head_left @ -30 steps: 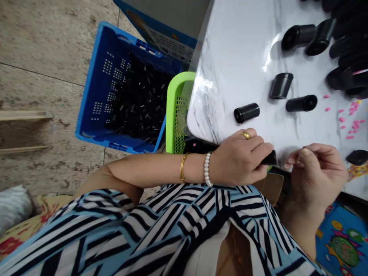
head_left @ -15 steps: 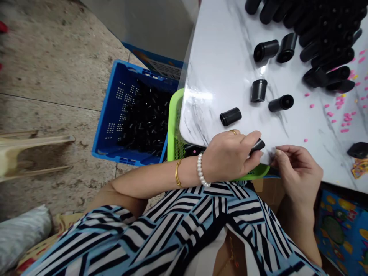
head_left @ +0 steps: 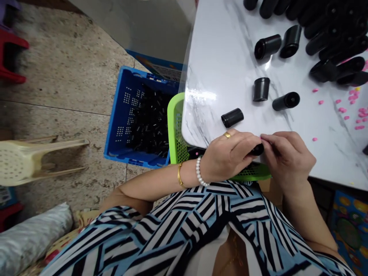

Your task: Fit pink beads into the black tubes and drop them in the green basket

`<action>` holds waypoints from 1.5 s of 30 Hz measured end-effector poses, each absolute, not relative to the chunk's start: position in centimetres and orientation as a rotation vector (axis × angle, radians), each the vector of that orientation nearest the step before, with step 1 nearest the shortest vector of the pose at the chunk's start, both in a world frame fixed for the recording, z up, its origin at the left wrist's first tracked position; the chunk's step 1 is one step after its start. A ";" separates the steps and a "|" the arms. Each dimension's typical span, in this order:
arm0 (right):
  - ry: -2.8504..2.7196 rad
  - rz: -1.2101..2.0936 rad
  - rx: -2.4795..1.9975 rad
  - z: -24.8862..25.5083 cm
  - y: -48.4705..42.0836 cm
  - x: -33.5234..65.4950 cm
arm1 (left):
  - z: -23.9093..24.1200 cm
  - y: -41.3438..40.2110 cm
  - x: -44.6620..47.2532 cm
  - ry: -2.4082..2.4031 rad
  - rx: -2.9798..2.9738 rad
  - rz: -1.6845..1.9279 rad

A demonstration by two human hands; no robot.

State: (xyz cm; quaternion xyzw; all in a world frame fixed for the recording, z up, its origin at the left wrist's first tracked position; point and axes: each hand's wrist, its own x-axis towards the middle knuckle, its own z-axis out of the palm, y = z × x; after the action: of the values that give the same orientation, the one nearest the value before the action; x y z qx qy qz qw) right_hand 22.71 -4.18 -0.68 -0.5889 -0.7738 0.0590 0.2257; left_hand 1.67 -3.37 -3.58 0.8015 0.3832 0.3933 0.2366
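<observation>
My left hand is closed around a small black plastic cylinder just over the table's front edge. The cylinder's end points toward my right hand, whose thumb and forefinger are pinched together right beside it. A speck of pink shows at those fingertips, but what they hold is too small to make out. Beyond my hands, a loose black cylinder lies on its side on the white marbled table. Another black cylinder stands upright farther back.
Many black cylinders crowd the table's far right, near scattered pink bits. Below the table's left corner sits a green basket. A blue crate of black parts stands on the floor, with a cream stool to its left.
My right hand has moved left and up, bringing its pinched fingertips against the end of the cylinder. My left hand still holds the cylinder, now turned slightly. The view has shifted a little.
</observation>
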 end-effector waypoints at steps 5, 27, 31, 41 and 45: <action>-2.275 0.003 -1.583 -1.8 -5.4 24.6 | -3.8 -3.4 1.9 1.039 2.199 1.118; -2.028 0.451 -1.433 1.7 -7.7 22.7 | -3.5 -3.4 2.4 1.179 2.246 1.073; -1.954 0.271 -1.519 2.3 -7.2 21.5 | -3.6 -3.3 2.5 1.169 2.246 1.084; -1.886 0.274 -1.649 2.5 -6.9 20.3 | -3.5 -3.0 2.4 1.102 2.259 1.092; -1.805 0.388 -1.650 2.6 -6.3 20.0 | -3.6 -3.0 2.3 1.072 2.267 1.109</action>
State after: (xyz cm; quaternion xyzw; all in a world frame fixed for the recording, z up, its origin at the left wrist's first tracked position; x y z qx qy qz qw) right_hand 19.97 -6.32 2.62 -0.6298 -0.6889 0.1480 0.3269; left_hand 2.32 -3.03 -3.64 0.8103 0.3832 0.3964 0.1985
